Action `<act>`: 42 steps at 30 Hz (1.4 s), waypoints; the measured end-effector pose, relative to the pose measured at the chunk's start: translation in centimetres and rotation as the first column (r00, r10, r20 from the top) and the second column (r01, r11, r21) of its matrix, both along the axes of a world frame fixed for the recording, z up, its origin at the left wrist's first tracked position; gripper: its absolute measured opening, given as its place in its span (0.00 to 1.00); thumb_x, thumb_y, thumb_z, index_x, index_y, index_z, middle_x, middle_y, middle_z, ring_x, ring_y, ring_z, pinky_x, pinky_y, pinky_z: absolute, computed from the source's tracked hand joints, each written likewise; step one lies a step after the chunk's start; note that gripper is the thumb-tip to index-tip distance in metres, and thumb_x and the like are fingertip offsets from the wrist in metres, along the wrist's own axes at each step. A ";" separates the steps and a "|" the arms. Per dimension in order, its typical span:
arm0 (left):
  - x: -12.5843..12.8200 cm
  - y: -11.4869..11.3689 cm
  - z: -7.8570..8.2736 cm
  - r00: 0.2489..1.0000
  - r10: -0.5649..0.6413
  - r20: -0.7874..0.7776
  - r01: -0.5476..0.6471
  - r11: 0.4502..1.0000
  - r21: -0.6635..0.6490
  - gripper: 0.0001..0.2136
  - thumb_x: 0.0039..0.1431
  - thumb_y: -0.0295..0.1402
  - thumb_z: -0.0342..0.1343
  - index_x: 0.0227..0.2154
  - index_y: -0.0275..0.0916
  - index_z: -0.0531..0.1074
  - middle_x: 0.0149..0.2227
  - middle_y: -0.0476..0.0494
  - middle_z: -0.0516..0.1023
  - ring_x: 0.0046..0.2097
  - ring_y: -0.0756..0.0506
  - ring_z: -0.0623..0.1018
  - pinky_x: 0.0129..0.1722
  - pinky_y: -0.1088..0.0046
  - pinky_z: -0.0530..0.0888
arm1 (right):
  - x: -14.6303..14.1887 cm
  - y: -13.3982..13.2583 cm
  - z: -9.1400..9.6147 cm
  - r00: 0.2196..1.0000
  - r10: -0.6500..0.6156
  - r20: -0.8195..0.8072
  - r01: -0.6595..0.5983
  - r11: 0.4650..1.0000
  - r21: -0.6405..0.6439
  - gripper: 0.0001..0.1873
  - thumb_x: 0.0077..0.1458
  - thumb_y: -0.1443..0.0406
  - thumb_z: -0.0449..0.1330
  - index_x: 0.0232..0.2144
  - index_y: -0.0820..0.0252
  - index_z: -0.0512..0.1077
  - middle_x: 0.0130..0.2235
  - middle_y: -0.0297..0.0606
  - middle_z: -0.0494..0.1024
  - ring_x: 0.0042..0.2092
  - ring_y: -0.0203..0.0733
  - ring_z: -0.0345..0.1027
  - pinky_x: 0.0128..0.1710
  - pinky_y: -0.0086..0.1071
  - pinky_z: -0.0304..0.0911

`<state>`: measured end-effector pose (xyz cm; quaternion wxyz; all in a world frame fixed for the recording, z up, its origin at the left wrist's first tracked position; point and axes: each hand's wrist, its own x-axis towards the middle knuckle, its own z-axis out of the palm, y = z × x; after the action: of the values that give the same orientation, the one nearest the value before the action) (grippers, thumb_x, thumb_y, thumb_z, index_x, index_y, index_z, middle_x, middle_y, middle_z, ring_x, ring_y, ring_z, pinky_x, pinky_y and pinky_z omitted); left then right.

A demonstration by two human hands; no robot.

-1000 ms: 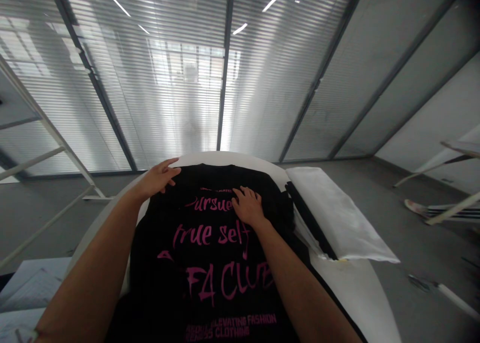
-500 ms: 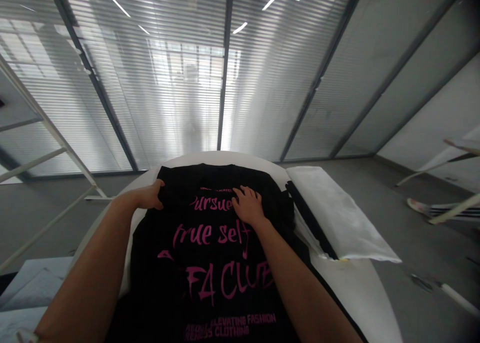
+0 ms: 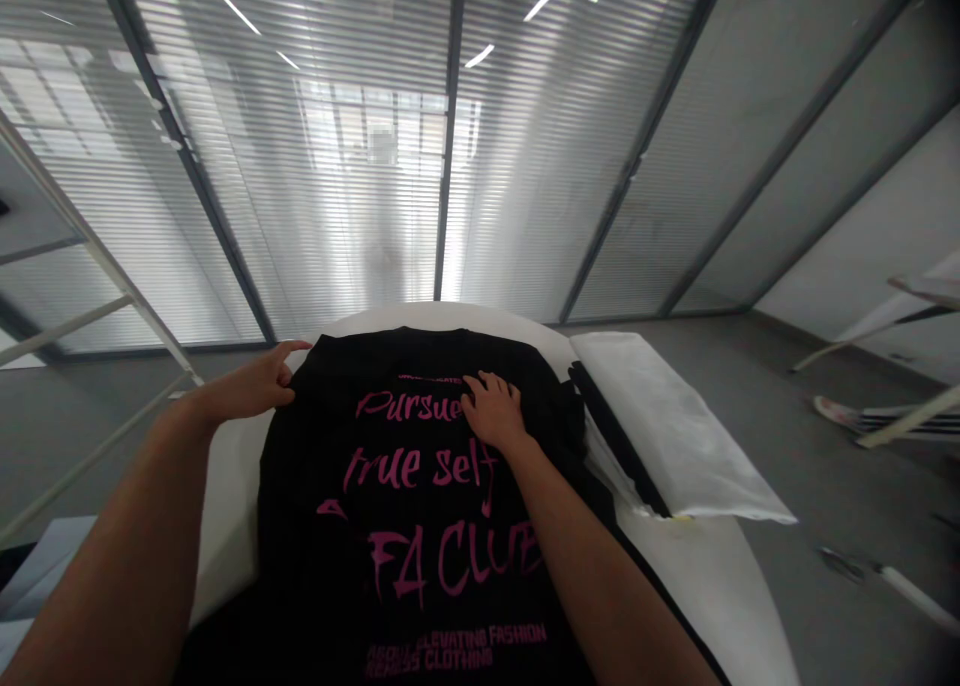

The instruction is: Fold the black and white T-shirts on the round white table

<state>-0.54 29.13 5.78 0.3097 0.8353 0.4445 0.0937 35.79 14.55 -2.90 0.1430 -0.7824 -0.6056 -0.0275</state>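
Note:
A black shirt [image 3: 409,501] with pink lettering lies spread over a white rounded table [image 3: 720,586]. At its far left shoulder, my left hand [image 3: 259,381] has the cloth edge between thumb and fingers, with the index finger stretched along the top. Part of this grip is hidden by the hand itself. My right hand [image 3: 495,406] rests palm down on the upper chest print, fingers spread and slightly bent, covering the end of the word "Pursue". My right forearm crosses the lower lettering.
A white translucent bag [image 3: 675,426] lies on the table's right side, with folded black fabric [image 3: 619,441] along its near edge. A white metal frame [image 3: 112,266] stands at left above pale sheets [image 3: 49,566]. Glass panels with blinds [image 3: 360,196] stand behind. A person's shoe [image 3: 836,413] shows at right.
My left hand has moved outward to the left, and the shirt's left side is drawn wider there. The "P" of "Pursue" now shows fully. My right hand has barely moved.

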 end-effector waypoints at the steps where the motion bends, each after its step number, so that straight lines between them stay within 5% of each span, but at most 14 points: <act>1: 0.0 -0.1 -0.3 0.999 -0.010 -0.045 0.010 1.000 0.018 0.39 0.43 0.29 0.51 0.63 0.39 0.51 0.24 0.55 0.65 0.25 0.48 0.69 0.24 0.74 0.65 | 0.0 0.0 0.0 1.000 0.000 -0.001 0.000 1.000 -0.001 0.24 0.64 0.56 0.47 0.60 0.51 0.64 0.64 0.44 0.61 0.65 0.50 0.49 0.61 0.49 0.42; 7: 0.5 -1.4 -4.5 0.966 0.024 -0.258 0.050 0.960 0.276 0.32 0.48 0.27 0.48 0.60 0.42 0.63 0.44 0.42 0.70 0.44 0.42 0.75 0.50 0.65 0.69 | 0.0 0.1 0.0 1.000 -0.006 -0.009 0.006 1.000 -0.020 0.25 0.64 0.56 0.46 0.61 0.51 0.63 0.65 0.45 0.60 0.65 0.51 0.48 0.61 0.50 0.41; 12: 1.1 -3.2 -7.0 0.896 0.193 -0.399 -0.029 0.924 0.382 0.28 0.61 0.31 0.41 0.65 0.49 0.56 0.47 0.38 0.68 0.41 0.41 0.77 0.47 0.61 0.71 | 0.0 0.0 0.1 1.000 -0.006 -0.015 0.006 1.000 -0.019 0.25 0.64 0.56 0.46 0.61 0.51 0.63 0.65 0.45 0.60 0.65 0.51 0.49 0.61 0.49 0.41; 19: 0.3 -3.7 -6.5 0.842 0.242 -0.482 -0.018 0.905 0.424 0.29 0.63 0.28 0.38 0.67 0.52 0.52 0.48 0.35 0.66 0.44 0.39 0.76 0.45 0.61 0.71 | 0.1 0.1 0.0 1.000 -0.009 -0.019 0.009 1.000 -0.016 0.25 0.64 0.56 0.47 0.61 0.51 0.63 0.64 0.44 0.61 0.65 0.51 0.49 0.61 0.49 0.42; 26: 0.3 -3.1 -5.6 0.783 0.172 -0.598 0.092 0.918 0.385 0.34 0.55 0.29 0.48 0.67 0.50 0.53 0.57 0.32 0.67 0.59 0.30 0.68 0.55 0.52 0.65 | 0.2 0.2 -0.4 1.000 -0.004 -0.015 0.004 1.000 0.023 0.24 0.63 0.56 0.48 0.59 0.50 0.65 0.63 0.44 0.63 0.64 0.50 0.51 0.61 0.49 0.43; 30: 2.1 -3.5 -7.3 0.862 0.042 -0.505 0.171 0.913 0.369 0.30 0.60 0.34 0.45 0.67 0.43 0.53 0.68 0.32 0.54 0.68 0.31 0.51 0.62 0.50 0.56 | 0.1 0.2 -0.4 1.000 -0.012 -0.020 0.012 0.999 0.030 0.24 0.63 0.56 0.48 0.59 0.50 0.65 0.63 0.44 0.63 0.64 0.50 0.51 0.61 0.49 0.43; 34: 3.0 -4.4 -8.5 0.941 0.036 -0.336 0.116 0.899 0.423 0.28 0.64 0.36 0.41 0.68 0.42 0.52 0.69 0.35 0.52 0.69 0.33 0.51 0.63 0.49 0.56 | 0.1 0.1 -0.1 1.000 -0.015 -0.025 0.015 1.000 0.010 0.24 0.63 0.56 0.48 0.59 0.50 0.65 0.64 0.43 0.62 0.65 0.50 0.50 0.61 0.48 0.42; 37: 3.0 -4.8 -7.8 0.990 0.119 -0.072 -0.075 0.895 0.440 0.27 0.67 0.36 0.38 0.68 0.41 0.51 0.67 0.38 0.57 0.67 0.38 0.57 0.64 0.54 0.58 | 0.1 0.1 0.0 1.000 -0.016 -0.025 0.016 1.000 -0.007 0.25 0.63 0.56 0.47 0.60 0.50 0.64 0.64 0.43 0.61 0.65 0.49 0.49 0.61 0.47 0.41; 39: 2.8 -4.9 -7.2 0.954 0.273 0.127 -0.301 0.850 0.432 0.27 0.68 0.35 0.34 0.68 0.38 0.48 0.65 0.38 0.62 0.65 0.42 0.63 0.64 0.59 0.60 | 0.0 0.1 0.1 1.000 -0.018 -0.024 0.018 1.000 -0.010 0.25 0.63 0.56 0.47 0.60 0.50 0.64 0.64 0.43 0.61 0.65 0.50 0.49 0.61 0.48 0.41; 41: 2.8 -5.1 -6.9 0.899 0.389 0.203 -0.438 0.790 0.429 0.27 0.68 0.34 0.34 0.69 0.38 0.47 0.63 0.41 0.65 0.63 0.42 0.65 0.63 0.60 0.63 | 0.0 0.1 0.1 1.000 -0.017 -0.024 0.017 1.000 -0.005 0.25 0.63 0.56 0.47 0.60 0.50 0.64 0.64 0.44 0.61 0.65 0.50 0.50 0.61 0.48 0.41; 42: 2.8 -5.3 -7.0 0.909 0.381 0.168 -0.415 0.800 0.433 0.27 0.68 0.34 0.35 0.69 0.39 0.48 0.63 0.42 0.66 0.63 0.41 0.66 0.62 0.60 0.63 | 0.0 0.1 0.1 1.000 -0.015 -0.024 0.015 1.000 -0.002 0.25 0.63 0.56 0.47 0.60 0.50 0.64 0.64 0.44 0.62 0.65 0.50 0.50 0.61 0.48 0.41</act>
<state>2.29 23.83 -1.18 0.0923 0.7683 0.5634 0.2894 35.79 14.61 -2.82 0.1495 -0.7873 -0.5979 -0.0185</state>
